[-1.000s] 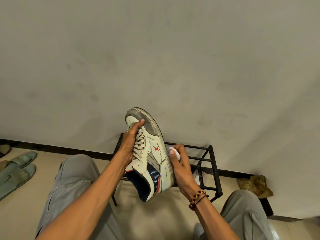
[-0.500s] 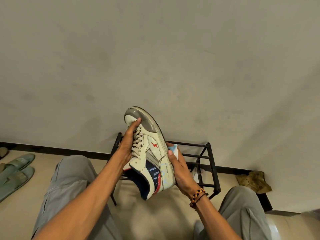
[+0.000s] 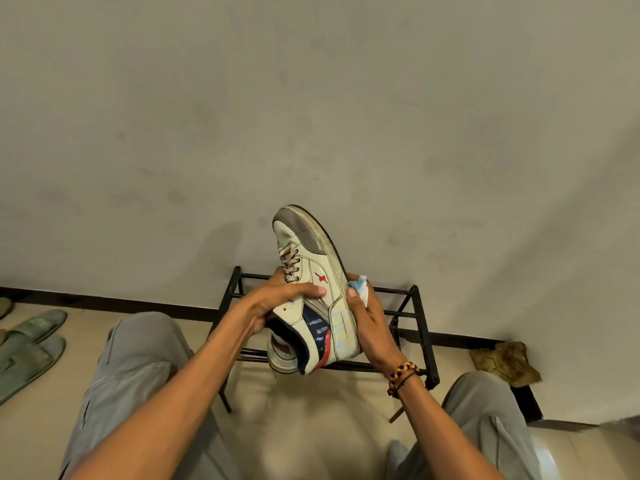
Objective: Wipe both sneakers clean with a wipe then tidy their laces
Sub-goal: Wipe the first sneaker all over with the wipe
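The left hand (image 3: 277, 299) has shifted its grip from the toe down to the mid-upper of the sneaker (image 3: 311, 292), fingers curled across the laces. The right hand (image 3: 370, 320) cradles the sole at frame centre, pinching the wipe (image 3: 358, 285) (now against the sole edge), so wiping looks to continue on this first shoe.

One sneaker (image 3: 313, 292), one wipe (image 3: 358, 286), two hands, two green slippers (image 3: 29, 341), one rack (image 3: 412, 327).
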